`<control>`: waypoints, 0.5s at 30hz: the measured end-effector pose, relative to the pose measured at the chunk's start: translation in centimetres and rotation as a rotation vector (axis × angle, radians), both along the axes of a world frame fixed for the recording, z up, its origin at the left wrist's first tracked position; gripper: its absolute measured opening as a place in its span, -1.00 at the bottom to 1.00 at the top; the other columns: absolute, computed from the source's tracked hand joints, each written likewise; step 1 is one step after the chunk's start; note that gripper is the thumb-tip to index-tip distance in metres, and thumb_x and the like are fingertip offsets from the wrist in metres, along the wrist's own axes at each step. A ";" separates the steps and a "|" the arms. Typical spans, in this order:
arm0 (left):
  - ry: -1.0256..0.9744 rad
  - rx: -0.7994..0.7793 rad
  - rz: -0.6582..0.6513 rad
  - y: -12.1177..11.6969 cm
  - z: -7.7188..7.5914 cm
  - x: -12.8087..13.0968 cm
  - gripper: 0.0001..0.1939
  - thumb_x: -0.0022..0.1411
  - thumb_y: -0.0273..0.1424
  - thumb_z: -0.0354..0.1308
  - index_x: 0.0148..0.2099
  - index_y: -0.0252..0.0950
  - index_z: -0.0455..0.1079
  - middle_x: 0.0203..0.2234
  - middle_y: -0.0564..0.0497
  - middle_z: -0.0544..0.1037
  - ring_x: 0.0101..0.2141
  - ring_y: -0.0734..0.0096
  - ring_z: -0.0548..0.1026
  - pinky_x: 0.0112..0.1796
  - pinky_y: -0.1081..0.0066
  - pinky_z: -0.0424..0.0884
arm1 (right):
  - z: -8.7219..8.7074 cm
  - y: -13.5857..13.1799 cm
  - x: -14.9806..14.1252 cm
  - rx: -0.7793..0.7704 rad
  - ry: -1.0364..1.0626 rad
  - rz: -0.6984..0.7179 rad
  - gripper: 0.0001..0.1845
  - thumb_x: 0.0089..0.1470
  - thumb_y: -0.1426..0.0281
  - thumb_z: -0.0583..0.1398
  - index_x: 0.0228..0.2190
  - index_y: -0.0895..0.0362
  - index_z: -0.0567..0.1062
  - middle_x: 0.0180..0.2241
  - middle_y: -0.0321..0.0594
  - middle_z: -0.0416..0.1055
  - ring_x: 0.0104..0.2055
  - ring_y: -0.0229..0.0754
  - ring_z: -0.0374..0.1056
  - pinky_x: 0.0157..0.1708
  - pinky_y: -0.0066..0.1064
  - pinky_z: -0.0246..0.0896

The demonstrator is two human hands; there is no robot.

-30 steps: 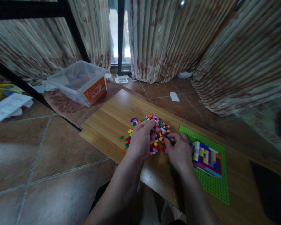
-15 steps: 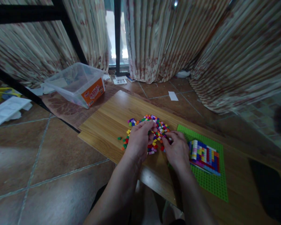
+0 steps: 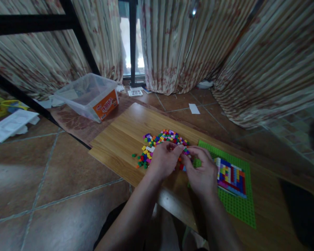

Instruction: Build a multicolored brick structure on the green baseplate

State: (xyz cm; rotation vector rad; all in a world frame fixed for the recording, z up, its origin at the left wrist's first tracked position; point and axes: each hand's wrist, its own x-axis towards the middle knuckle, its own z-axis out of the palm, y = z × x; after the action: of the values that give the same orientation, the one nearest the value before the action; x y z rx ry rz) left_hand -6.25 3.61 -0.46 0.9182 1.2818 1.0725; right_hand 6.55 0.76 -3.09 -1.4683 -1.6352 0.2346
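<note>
Over a pile of small coloured toy bricks [image 3: 149, 150], my two hands meet almost fingertip to fingertip. My left hand [image 3: 164, 159] is closed in a pinch, its thumb and fingers at a small toy brick [image 3: 185, 151] that looks purple and green. From the other side my right hand [image 3: 202, 169] pinches the same spot with thumb and forefinger. Fingers hide much of what is held. Just right of my right hand lies a multicoloured brick build [image 3: 231, 177] on a green studded baseplate [image 3: 240, 209].
The wooden table [image 3: 133, 120] carries all this, with a dark flat object [image 3: 298, 209] at its right end. Beyond its far left edge a clear plastic box [image 3: 86, 92] with an orange label stands on a rug. A white paper [image 3: 194, 108] lies on the tiled floor.
My left hand has moved right and slightly down, so its fingertips now meet those of my right hand. More of the pile's left side shows. The build and baseplate have stayed put.
</note>
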 end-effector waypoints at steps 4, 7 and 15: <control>-0.023 0.047 -0.059 -0.3 0.1 0.1 -0.82 0.15 -0.36 0.15 -0.46 -0.33 0.43 -0.63 0.08 0.41 -0.58 0.53 0.32 -0.50 0.51 0.23 | 0.0 -0.4 -0.1 -0.016 0.069 0.038 -0.84 0.11 0.33 0.21 -0.24 0.06 0.53 -0.31 -0.24 0.53 -0.28 -0.18 0.45 -0.23 -0.31 0.36; -0.023 0.056 -0.087 -0.6 0.4 0.2 -0.80 0.15 -0.36 0.14 -0.47 -0.34 0.44 -0.62 0.07 0.44 -0.56 0.53 0.33 -0.49 0.51 0.22 | -0.4 -0.6 -0.1 -0.103 0.166 0.047 -0.80 0.11 0.33 0.21 -0.20 0.05 0.54 -0.29 -0.25 0.56 -0.29 -0.19 0.47 -0.23 -0.31 0.38; -0.129 0.008 -0.033 -0.7 0.5 1.0 -0.85 0.16 -0.46 0.12 -0.45 -0.35 0.43 -0.61 0.06 0.46 -0.57 0.53 0.36 -0.49 0.52 0.27 | -0.4 -0.6 -1.2 -0.237 0.663 0.072 -0.74 0.04 0.30 0.28 -0.19 0.07 0.57 -0.28 -0.26 0.58 -0.27 -0.21 0.48 -0.22 -0.33 0.39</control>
State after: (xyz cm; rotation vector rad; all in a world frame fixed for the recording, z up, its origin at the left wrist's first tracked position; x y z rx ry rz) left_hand -5.23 2.90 -0.01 0.8590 1.1527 1.0942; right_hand 5.36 0.21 -3.49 -1.3063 -1.1395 0.8805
